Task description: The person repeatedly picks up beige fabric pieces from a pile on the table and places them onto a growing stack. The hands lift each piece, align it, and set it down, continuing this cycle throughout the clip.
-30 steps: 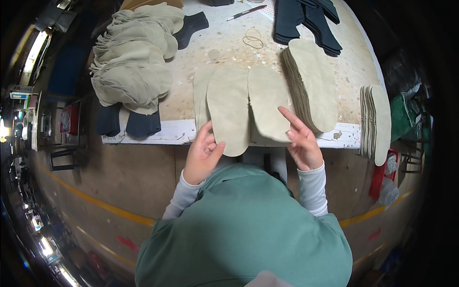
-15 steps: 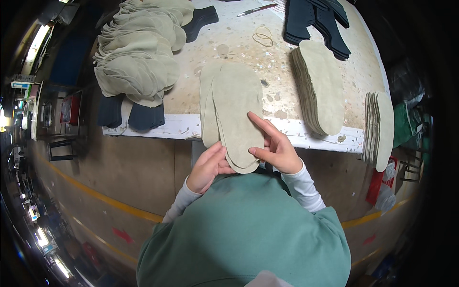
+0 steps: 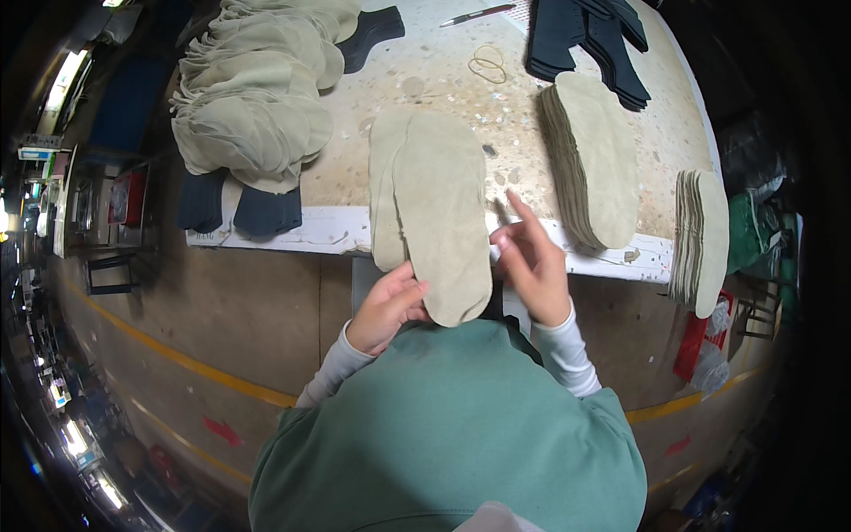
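My left hand [image 3: 387, 308] is under the near end of the two beige sole-shaped suede pieces [image 3: 434, 213], fingers curled up against the lower tip of the top one, gripping it where it hangs off the bench's [image 3: 417, 80] front edge. The pair lies stacked, the top piece shifted slightly right of the one beneath, running from the middle of the bench out over its white front edge [image 3: 292, 232] toward my chest. My right hand [image 3: 532, 266] is just beside the pieces on their right, fingers spread and lifted, index pointing up, holding nothing of the suede; something small and pale sits at the thumb, too small to tell.

To the right, a tall stack of the same beige cutouts [image 3: 592, 160] rests near the front right part of the bench. Another stack [image 3: 700, 235] stands off the bench's right end, on edge. At the far left corner, a big loose heap of beige pieces [image 3: 253, 97] spills over dark navy pieces [image 3: 238, 208] at the left front edge. More dark pieces [image 3: 585, 35] lie at the far right, rubber bands [image 3: 487, 64] and a pen [image 3: 476, 14] near the far edge.
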A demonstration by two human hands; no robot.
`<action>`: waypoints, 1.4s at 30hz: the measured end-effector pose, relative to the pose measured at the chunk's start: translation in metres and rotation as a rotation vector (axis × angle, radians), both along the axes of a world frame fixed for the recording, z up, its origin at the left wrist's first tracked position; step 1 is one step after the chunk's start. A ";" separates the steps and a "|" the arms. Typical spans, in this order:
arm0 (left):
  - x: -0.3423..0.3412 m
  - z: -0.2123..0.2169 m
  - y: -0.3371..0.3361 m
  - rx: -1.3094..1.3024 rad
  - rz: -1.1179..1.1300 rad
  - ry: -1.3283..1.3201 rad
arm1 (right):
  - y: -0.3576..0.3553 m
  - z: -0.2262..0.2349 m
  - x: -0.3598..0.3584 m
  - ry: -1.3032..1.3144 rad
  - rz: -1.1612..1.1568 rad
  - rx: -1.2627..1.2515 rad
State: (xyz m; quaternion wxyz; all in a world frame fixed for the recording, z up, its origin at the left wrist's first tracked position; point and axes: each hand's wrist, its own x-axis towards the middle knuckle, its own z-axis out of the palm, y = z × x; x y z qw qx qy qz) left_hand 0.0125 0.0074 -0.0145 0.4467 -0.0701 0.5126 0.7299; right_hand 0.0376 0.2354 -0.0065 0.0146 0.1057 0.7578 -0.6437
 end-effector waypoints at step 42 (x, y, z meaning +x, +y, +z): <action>-0.046 0.017 -0.046 -0.167 0.218 0.541 | 0.120 0.071 0.011 0.045 -0.175 0.874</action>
